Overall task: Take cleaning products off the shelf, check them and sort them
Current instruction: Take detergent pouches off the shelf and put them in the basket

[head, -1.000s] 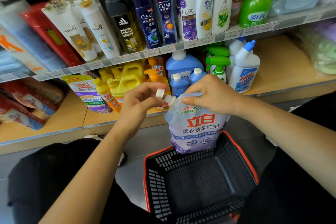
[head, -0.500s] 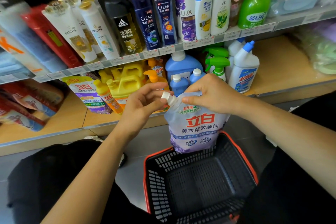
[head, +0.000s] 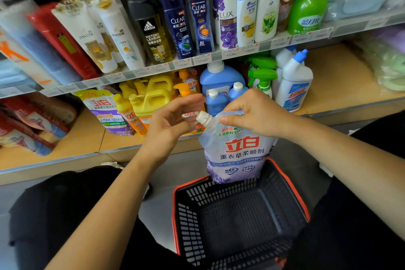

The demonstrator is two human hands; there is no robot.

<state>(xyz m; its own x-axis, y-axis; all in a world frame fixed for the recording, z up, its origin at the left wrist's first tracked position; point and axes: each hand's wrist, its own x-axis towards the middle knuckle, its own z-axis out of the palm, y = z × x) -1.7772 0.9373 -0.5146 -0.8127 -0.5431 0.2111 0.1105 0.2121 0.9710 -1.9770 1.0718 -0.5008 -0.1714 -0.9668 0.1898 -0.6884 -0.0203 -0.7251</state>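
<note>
A soft refill pouch (head: 238, 151) of fabric softener is held upright in the air in front of the lower shelf (head: 341, 85); its bottom edge hangs just over the far rim of the red-edged basket (head: 293, 186) on the floor, and it is not yet set down inside. The pouch is gripped at its top edge by the right hand (head: 256, 114), with fingers curled over the back and the thumb pressed on the front just beside the spout. The left hand (head: 171, 125) is held loosely spread, fingers nearly straight, close against the white cap (head: 203, 117); whether the thumb touches the cap cannot be told, since the hand is blurred. The cap is seen seated on the spout.

The pouch is judged to be fairly heavy and quite limp; its film walls are expected to sag and bulge under the liquid, and to be slick. Hold is best taken at the stiff welded top seam or the rigid spout collar, where the film cannot fold away; a squeeze on the belly is to be avoided, as liquid could be forced out should the cap be loose. For lowering into the basket, support under the base is advised, so that the pouch is stood or laid flat rather than dropped.
</note>
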